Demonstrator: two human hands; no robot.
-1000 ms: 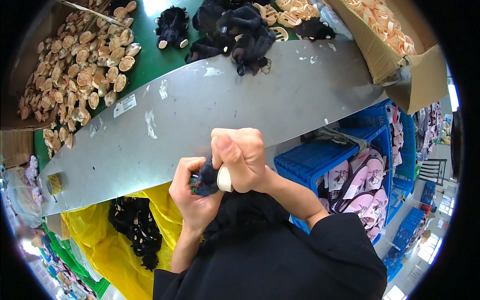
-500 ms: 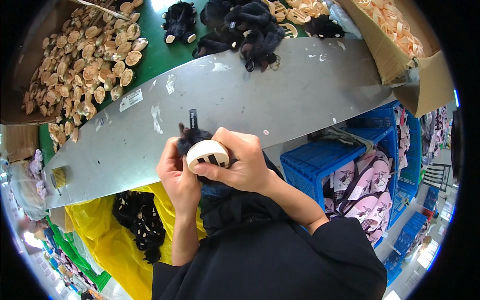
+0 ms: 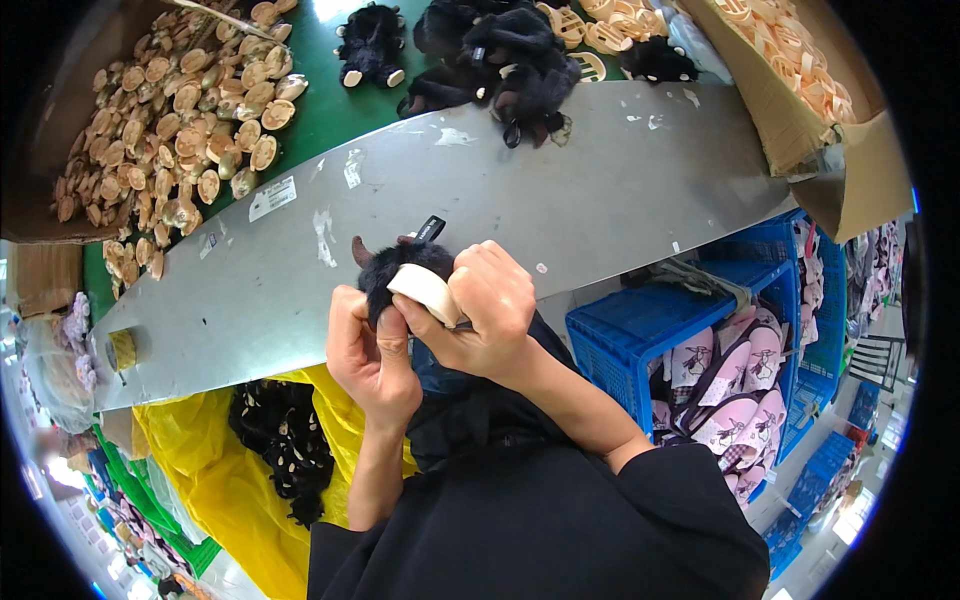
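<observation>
In front of my body, over the near edge of the metal counter, I hold a small black plush toy point(image 3: 378, 272) with brown pointed ears or horns and a black label loop. My left hand point(image 3: 370, 350) is closed round its left side, thumb up against the fur. Pinched between the thumb and curled fingers of my right hand point(image 3: 492, 308) is a cream oval plastic piece point(image 3: 422, 287), seen tilted nearly edge-on and touching the plush. Where the piece meets the fabric underneath is hidden by my fingers.
The grey metal counter point(image 3: 560, 200) spans the middle. Behind it lie black plush toys point(image 3: 520, 60). Boxes of beige plastic parts stand left point(image 3: 170, 140) and right point(image 3: 800, 65). A yellow bag point(image 3: 190, 460) holds more plush; blue crates point(image 3: 610, 350) hold pink slippers point(image 3: 740, 370).
The cream piece has tipped from showing its slotted face to nearly edge-on. The plush has turned so its ears show more, and my right fingers have curled in further.
</observation>
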